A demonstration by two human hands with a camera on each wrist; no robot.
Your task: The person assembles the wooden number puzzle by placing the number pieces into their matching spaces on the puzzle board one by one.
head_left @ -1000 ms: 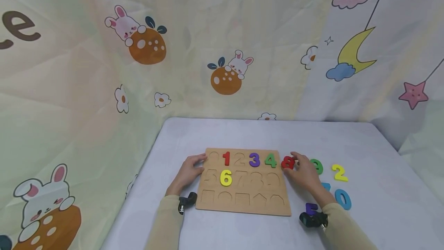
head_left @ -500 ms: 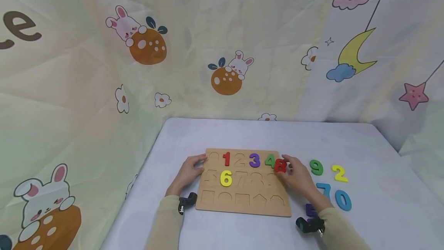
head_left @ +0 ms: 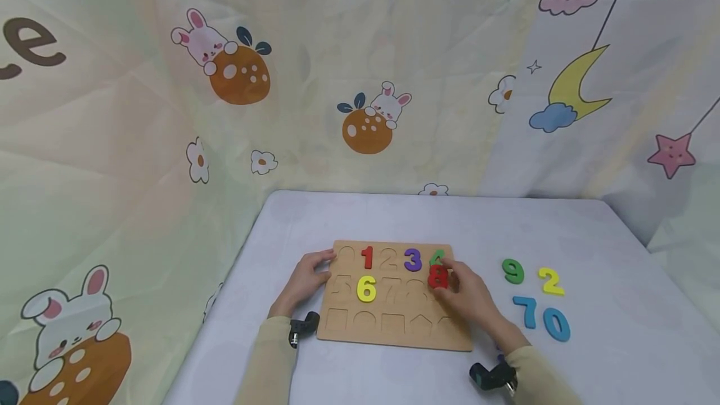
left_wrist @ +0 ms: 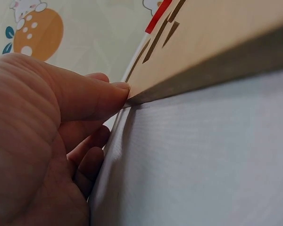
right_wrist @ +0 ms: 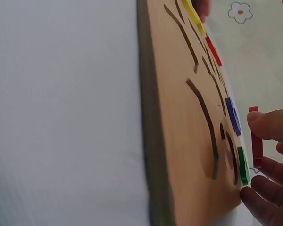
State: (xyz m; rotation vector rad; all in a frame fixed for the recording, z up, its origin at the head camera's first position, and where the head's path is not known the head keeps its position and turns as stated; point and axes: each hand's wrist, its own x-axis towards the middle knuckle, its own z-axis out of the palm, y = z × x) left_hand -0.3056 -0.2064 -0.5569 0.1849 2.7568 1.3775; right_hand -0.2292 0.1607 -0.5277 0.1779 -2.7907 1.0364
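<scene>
A wooden number puzzle board (head_left: 394,327) lies on the table. My left hand (head_left: 304,279) holds its left edge; in the left wrist view the thumb (left_wrist: 101,96) presses the board's edge with the other fingers curled behind. Over the board's right part, my right hand (head_left: 472,294) pinches a red number 8 (head_left: 438,277) between thumb and fingers. In the right wrist view the red 8 (right_wrist: 256,139) is seen edge-on, raised off the board. A red 1 (head_left: 367,257), purple 3 (head_left: 413,259), partly hidden green 4 (head_left: 436,256) and yellow 6 (head_left: 366,289) sit on the board.
Right of the board lie a green 9 (head_left: 513,271), a yellow 2 (head_left: 550,281), a blue 7 (head_left: 525,311) and a blue 0 (head_left: 556,324). A purple piece near the right wrist is almost hidden. A printed cloth (head_left: 304,80) hangs behind the white table (head_left: 506,224).
My right hand has carried the red 8 leftward from beside the board to over its right part, below the green 4. The left hand has stayed on the board's edge.
</scene>
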